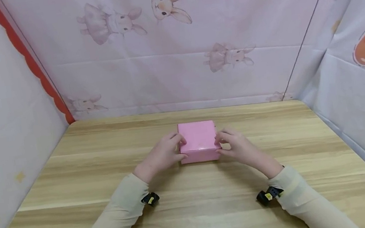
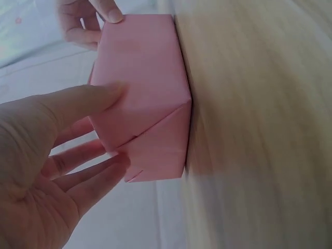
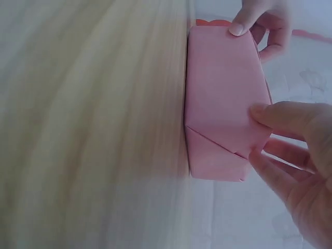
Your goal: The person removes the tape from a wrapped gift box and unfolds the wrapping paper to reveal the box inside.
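Observation:
A pink paper-wrapped box (image 1: 198, 135) sits on the wooden table, its folded end flaps showing in both wrist views. At its left end, my left hand (image 1: 163, 153) grips the near corner, thumb on the front face and fingers at the top and end. My right hand (image 1: 239, 147) holds the opposite end the same way, with its thumb (image 3: 264, 115) against the front face. Part of the far side of the box is hidden in the wrist views.
The wood-grain table (image 1: 203, 212) spreads out around the box. A pink rabbit-print cloth (image 1: 177, 75) hangs behind it, with white fruit-print cloths (image 1: 6, 154) on the left and right sides. Black wrist straps (image 1: 151, 199) sit on both sleeves.

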`<state>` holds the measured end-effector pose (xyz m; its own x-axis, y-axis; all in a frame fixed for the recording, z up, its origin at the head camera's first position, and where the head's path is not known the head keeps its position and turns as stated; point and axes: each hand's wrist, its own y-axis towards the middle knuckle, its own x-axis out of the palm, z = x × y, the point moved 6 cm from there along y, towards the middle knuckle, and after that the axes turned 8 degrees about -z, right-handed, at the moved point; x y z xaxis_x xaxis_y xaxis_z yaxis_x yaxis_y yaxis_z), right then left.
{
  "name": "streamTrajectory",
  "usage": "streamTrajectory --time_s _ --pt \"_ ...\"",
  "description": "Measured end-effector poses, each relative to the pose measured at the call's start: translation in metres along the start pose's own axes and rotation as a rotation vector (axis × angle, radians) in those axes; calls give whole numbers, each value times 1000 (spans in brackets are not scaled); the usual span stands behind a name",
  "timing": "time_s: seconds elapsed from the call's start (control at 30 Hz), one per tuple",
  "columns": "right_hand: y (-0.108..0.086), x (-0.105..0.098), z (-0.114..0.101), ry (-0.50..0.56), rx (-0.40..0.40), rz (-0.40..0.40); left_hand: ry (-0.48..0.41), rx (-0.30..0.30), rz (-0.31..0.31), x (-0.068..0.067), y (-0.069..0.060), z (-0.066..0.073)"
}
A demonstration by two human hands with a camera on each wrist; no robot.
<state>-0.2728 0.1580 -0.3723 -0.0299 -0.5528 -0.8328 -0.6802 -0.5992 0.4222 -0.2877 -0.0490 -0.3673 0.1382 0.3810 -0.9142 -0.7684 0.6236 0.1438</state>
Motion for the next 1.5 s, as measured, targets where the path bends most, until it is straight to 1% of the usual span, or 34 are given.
streamTrajectory --time_s 0.07,0.17,0.3,0.4,0.47,0.53,0.6,0.67,0.77,0.83,0.93,1.03,1.1,1.17,1.23,1.3,1.4,1.5 --pt "2 1 0 -6 8 -11 7 -18 -12 1 0 -2" --pt "4 1 0 -16 24 -26 15 -27 -25 1 -1 -3" --pt "7 -2 -1 -35 37 -65 25 -23 -29 -1 -1 -4" --pt "7 -8 -1 -18 53 -114 51 -5 -35 -4 0 -4" --pt "7 -12 0 18 81 -153 76 10 -42 -4 0 -4" --pt "8 -17 4 54 127 -176 98 27 -40 -5 0 -3" --pt "11 -24 7 70 183 -170 127 38 -14 -7 1 -3" --pt "17 -31 12 81 233 -141 149 35 29 -11 1 -2" --pt "29 -40 20 78 313 -93 194 1 81 -16 1 -3" --pt "36 -43 28 92 379 -80 214 -32 95 -18 0 -4" --pt "43 -43 41 104 480 -74 247 -77 92 -17 1 -8" --pt "46 -37 54 112 575 -128 250 -122 76 -16 1 -12" --pt "44 -28 62 106 623 -202 250 -156 56 -13 2 -14" --pt "41 -18 68 136 662 -289 254 -186 36 -11 2 -16" --pt "38 -7 71 184 669 -354 274 -211 11 -8 3 -18" --pt "37 1 73 233 666 -389 296 -234 -20 -4 2 -19" --pt "39 7 72 260 621 -399 313 -251 -49 -1 3 -20" --pt "41 7 69 254 580 -387 303 -254 -54 0 4 -20"
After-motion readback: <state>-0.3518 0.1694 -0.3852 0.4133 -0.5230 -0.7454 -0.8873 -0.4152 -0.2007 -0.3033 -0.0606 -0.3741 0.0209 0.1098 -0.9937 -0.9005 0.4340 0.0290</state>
